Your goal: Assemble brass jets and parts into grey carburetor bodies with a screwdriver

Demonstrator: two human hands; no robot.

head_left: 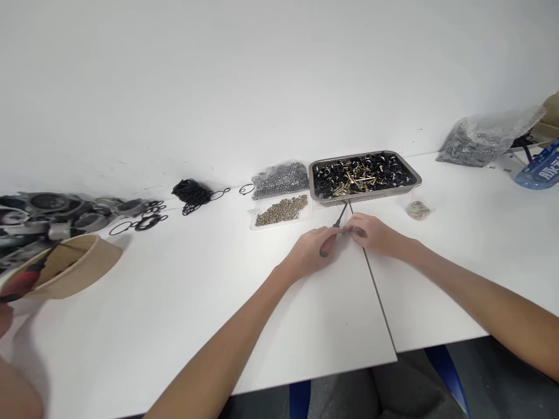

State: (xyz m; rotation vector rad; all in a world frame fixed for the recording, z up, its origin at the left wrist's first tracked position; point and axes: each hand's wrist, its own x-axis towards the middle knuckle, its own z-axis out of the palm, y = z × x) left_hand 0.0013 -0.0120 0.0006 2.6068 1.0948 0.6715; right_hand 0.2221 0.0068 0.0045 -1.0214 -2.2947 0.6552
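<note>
My left hand [311, 250] is closed around a screwdriver [328, 245] with a red and black handle, its dark shaft pointing away toward the metal tray. Close beside it, my right hand [376, 234] pinches a small dark ring-like part [358, 231]. The fingertips of both hands almost meet over the seam of the white table. Just beyond them stands the metal tray [371, 199], filled with black ring-shaped pieces and brass-coloured pins. What lies exactly between my fingertips is too small to make out.
A shallow white tray [257, 226] holds small brass-coloured balls; behind it lies a bag of grey balls [282, 179]. Black rubber rings [192, 193] sit farther left. A co-worker's hand [5, 319] holds another screwdriver [21, 284] by a beige bowl [82, 273]. A plastic bag [474, 139] lies right.
</note>
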